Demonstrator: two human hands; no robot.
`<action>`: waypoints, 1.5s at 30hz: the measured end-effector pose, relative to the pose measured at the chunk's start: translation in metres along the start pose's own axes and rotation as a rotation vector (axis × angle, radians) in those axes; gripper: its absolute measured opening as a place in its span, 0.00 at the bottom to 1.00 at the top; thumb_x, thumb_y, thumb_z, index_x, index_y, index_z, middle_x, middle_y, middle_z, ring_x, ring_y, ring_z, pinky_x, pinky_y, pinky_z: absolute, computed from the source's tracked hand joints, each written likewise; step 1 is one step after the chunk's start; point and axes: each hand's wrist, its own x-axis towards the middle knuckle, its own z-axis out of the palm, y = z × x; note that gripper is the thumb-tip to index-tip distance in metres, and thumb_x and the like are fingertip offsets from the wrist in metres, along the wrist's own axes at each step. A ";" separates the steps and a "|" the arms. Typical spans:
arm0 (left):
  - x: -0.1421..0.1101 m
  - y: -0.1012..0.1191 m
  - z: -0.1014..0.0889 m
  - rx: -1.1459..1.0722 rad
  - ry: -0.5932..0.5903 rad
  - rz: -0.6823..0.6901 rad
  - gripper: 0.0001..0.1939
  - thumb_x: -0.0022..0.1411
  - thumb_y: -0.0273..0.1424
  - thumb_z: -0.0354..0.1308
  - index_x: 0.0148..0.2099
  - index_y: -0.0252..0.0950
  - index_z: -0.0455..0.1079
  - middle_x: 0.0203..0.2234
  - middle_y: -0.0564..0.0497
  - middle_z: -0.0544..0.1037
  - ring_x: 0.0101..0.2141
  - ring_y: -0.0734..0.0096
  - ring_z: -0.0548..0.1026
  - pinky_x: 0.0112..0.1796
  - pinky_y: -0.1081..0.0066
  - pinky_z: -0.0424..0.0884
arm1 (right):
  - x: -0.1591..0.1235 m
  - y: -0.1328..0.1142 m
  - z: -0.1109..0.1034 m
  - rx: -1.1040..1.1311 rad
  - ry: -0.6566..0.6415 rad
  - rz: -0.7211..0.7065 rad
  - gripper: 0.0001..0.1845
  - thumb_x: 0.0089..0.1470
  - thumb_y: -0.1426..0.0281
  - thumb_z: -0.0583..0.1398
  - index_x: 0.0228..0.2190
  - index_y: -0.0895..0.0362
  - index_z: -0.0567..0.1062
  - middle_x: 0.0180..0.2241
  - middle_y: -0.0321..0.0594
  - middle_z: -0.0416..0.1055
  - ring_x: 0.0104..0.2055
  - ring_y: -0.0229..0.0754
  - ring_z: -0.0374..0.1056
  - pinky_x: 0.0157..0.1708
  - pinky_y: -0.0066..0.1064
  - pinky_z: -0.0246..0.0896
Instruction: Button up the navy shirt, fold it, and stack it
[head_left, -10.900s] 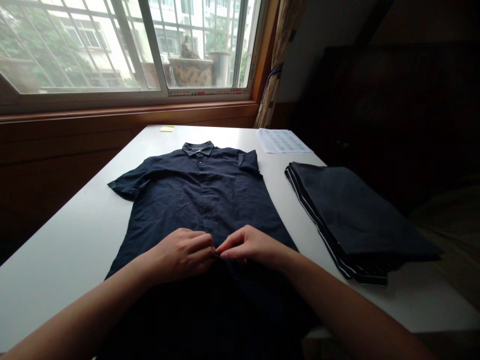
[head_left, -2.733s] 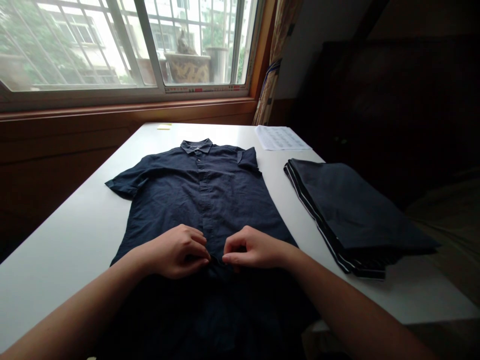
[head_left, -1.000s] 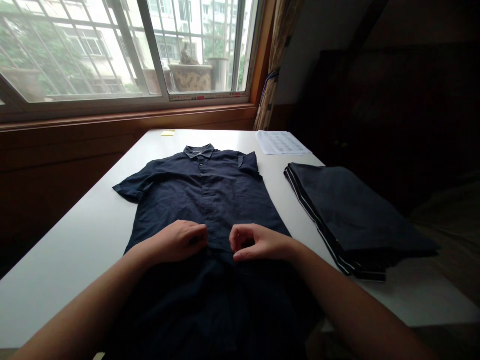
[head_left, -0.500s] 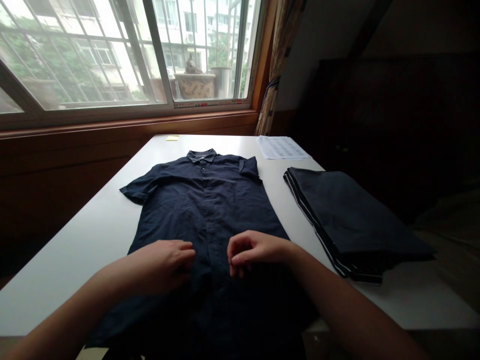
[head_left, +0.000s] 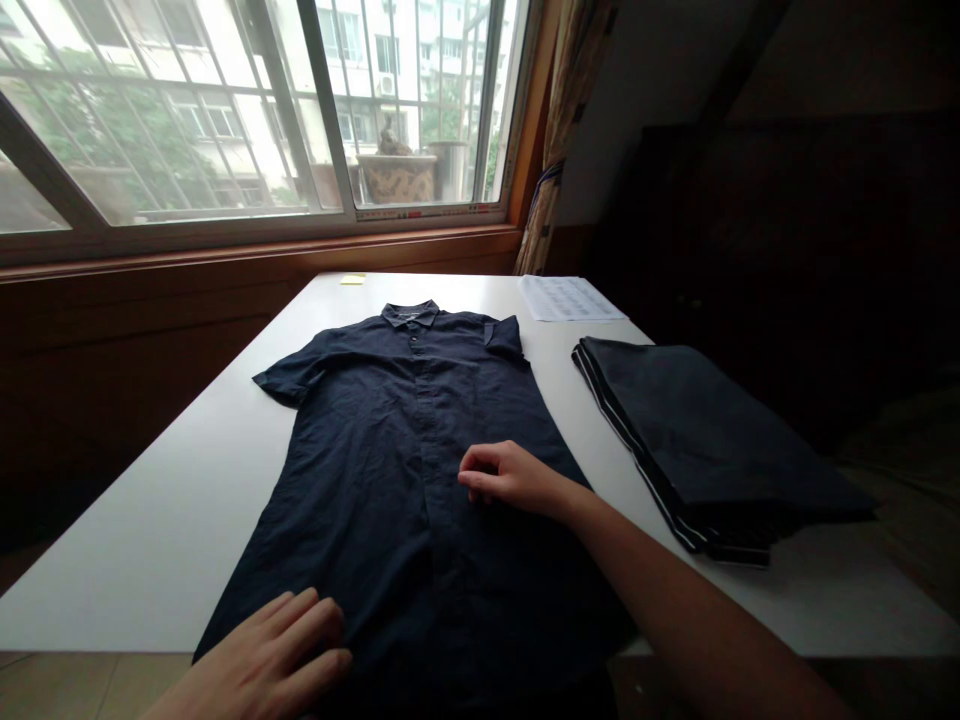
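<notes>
Navy shirt (head_left: 390, 480) lies unfolded, front seemingly fastened (left hand (head_left: 281, 652) released, right hand (head_left: 511, 476) curled, grip unclear from here).

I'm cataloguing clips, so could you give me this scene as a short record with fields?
Surface: white table
Shirt: dark blue, short-sleeved, spread front up, collar at the far end
Left hand: at the shirt's lower left, fingers loosely bent; contact unclear
Right hand: over the shirt's front, fingers curled; contact unclear
Right of shirt: folded dark cloth
Far right corner: papers
Far left corner: yellow note
</notes>
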 end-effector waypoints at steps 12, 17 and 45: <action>0.003 -0.005 -0.002 -0.007 -0.039 0.108 0.11 0.52 0.16 0.53 0.29 0.39 0.63 0.24 0.54 0.73 0.23 0.70 0.68 0.24 0.70 0.60 | 0.000 0.003 -0.001 0.014 -0.002 -0.010 0.16 0.59 0.57 0.61 0.36 0.59 0.76 0.29 0.37 0.76 0.26 0.36 0.69 0.29 0.26 0.63; 0.019 -0.005 -0.028 -0.123 -0.088 0.062 0.09 0.62 0.20 0.50 0.34 0.39 0.66 0.28 0.52 0.74 0.28 0.70 0.71 0.28 0.72 0.64 | 0.000 0.004 0.000 -0.004 -0.007 -0.017 0.16 0.60 0.57 0.61 0.35 0.59 0.76 0.28 0.37 0.76 0.26 0.36 0.69 0.28 0.26 0.63; 0.044 -0.076 -0.042 0.136 -0.137 -0.534 0.12 0.66 0.22 0.47 0.41 0.37 0.71 0.38 0.45 0.75 0.38 0.62 0.75 0.38 0.66 0.71 | -0.017 -0.022 0.003 -0.899 -0.010 -0.053 0.06 0.62 0.74 0.57 0.39 0.58 0.75 0.41 0.42 0.71 0.37 0.40 0.71 0.36 0.29 0.61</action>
